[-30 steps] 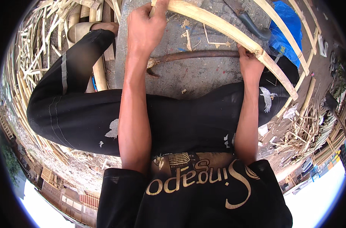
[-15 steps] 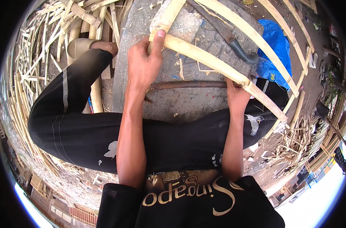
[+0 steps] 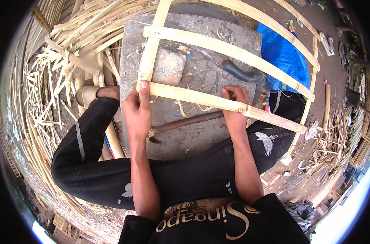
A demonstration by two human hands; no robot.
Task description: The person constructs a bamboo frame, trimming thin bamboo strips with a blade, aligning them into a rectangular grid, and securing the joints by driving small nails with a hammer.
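Observation:
Across the board lies an openwork frame (image 3: 233, 49) of pale split-bamboo slats. My left hand (image 3: 137, 110) is closed on its near left corner, the thumb pressed on top where two slats meet. The near slat (image 3: 185, 94) runs from that corner to the right. My right hand (image 3: 235, 112) reaches under this slat by a joint, its curled fingers showing on the far side; whether anything small sits in the fingertips is hidden. A dark wooden stick (image 3: 189, 121) passes behind my right hand. Under the frame rests a long-bladed knife with a black handle (image 3: 241, 73).
A flat grey board (image 3: 172, 146) lies before my crossed legs, with a pale stone block (image 3: 168, 65) on it. Blue plastic sheeting (image 3: 280, 53) is at the right. Split bamboo strips (image 3: 55, 85) are heaped at the left, and offcuts (image 3: 335, 150) at the right.
The bamboo frame has come nearer and turned slightly, showing more of its left side. My left hand has moved down and left with the corner; the right fingers now show beyond the slat.

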